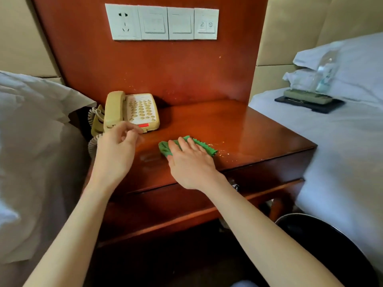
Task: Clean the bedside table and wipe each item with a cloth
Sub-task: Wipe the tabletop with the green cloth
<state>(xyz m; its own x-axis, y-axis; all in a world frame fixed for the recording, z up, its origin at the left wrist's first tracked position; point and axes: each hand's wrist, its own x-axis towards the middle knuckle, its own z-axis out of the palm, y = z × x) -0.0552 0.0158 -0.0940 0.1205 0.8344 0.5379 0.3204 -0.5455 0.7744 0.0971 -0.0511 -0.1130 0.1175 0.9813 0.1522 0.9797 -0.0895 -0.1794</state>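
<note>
A person wipes a bedside table [238, 129] with a green cloth [204, 145] while reaching for the telephone [132, 110].

The right hand [190, 162] lies flat, fingers straight, pressing the cloth onto the front of the tabletop, where pale specks just beside it suggest the spot being worked on. The left hand [116, 150] hovers at the telephone's front edge, fingers loosely curled and holding nothing, apparently ready to shift the set out of the cloth's way. The telephone sits at the table's back left corner, its coiled cord hanging over the side. A remote control [306, 96] on a dark tray [327, 106], with a plastic bottle [325, 75] behind it, rests on the bed [342, 141] to the right, seemingly moved off the table for cleaning.
</note>
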